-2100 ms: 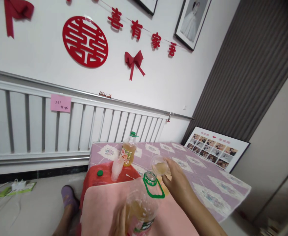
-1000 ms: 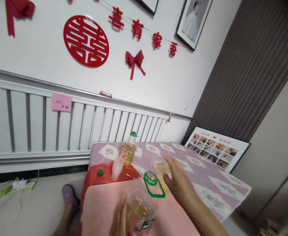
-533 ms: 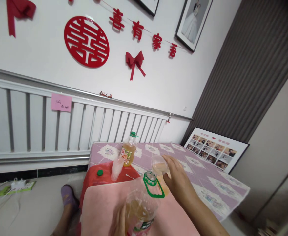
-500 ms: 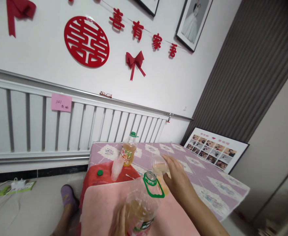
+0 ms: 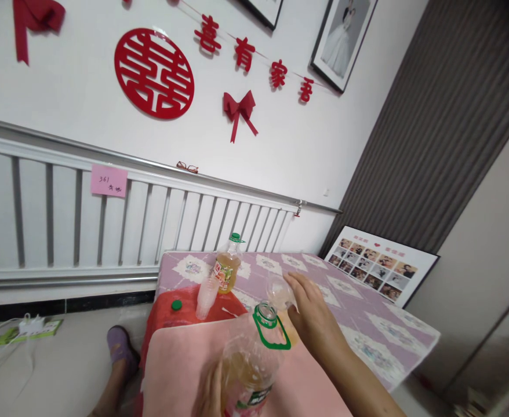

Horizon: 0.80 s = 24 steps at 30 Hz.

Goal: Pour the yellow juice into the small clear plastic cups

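A large clear bottle of yellowish drink stands uncapped at the front of the table, a green carry ring round its neck. My left hand rests against the bottle's left side, partly cut off by the frame's lower edge. My right hand holds a clear plastic cup, tilted with its rim at the bottle's mouth. Behind the bottle's neck is something yellowish, partly hidden by my right hand. A stack of clear cups and a green cap are on the red cloth.
A second bottle, closed with a green cap, stands behind the cup stack. The table has a patterned purple cloth and a pink mat. A photo board leans beyond the table; a power strip lies on the floor at left.
The cup in my right hand is tipped further towards the bottle's mouth, and less liquid shows in it. My left hand and the bottle have stayed in place.
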Each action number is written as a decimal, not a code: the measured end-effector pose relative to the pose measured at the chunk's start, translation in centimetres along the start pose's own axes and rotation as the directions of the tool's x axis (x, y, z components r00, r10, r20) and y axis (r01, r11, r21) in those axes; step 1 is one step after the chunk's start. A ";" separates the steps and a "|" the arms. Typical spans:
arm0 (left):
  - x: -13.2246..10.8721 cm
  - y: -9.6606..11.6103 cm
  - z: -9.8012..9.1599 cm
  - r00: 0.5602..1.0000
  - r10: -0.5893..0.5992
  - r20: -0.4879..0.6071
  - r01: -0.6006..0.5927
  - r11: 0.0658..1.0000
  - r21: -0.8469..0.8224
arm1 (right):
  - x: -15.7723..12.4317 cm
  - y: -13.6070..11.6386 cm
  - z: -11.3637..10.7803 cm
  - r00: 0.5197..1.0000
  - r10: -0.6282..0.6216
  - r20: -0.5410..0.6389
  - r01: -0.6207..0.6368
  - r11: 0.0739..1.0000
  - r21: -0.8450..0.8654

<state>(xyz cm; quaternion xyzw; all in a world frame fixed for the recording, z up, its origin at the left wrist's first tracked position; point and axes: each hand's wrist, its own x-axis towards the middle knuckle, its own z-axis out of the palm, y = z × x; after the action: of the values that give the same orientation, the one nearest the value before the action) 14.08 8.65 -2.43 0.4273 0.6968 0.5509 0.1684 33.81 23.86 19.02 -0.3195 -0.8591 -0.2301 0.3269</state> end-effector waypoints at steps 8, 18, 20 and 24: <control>1.1 -1.7 -2.5 0.998 0.027 -0.059 -0.027 1.000 0.005 | 0.1 -0.5 -0.3 0.999 -0.004 0.038 0.005 0.999 -0.036; 1.9 -2.2 -6.2 0.997 0.074 0.014 -0.070 0.984 -0.167 | 0.6 -1.5 -1.0 0.986 -0.160 0.049 0.166 0.965 -0.205; 2.0 -1.8 -6.2 0.998 0.061 0.026 -0.054 0.979 -0.197 | 0.9 -1.7 -1.3 0.972 -0.231 0.034 0.232 0.938 -0.257; 0.9 0.0 -2.9 0.996 0.010 0.089 0.010 0.975 -0.220 | 1.2 -2.1 -1.8 0.948 -0.317 0.014 0.305 0.897 -0.319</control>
<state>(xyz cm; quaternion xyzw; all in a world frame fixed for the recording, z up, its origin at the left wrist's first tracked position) 11.56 7.54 -1.29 0.4301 0.6233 0.6050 0.2459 32.38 21.79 20.71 -0.2220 -0.8444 -0.4207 0.2465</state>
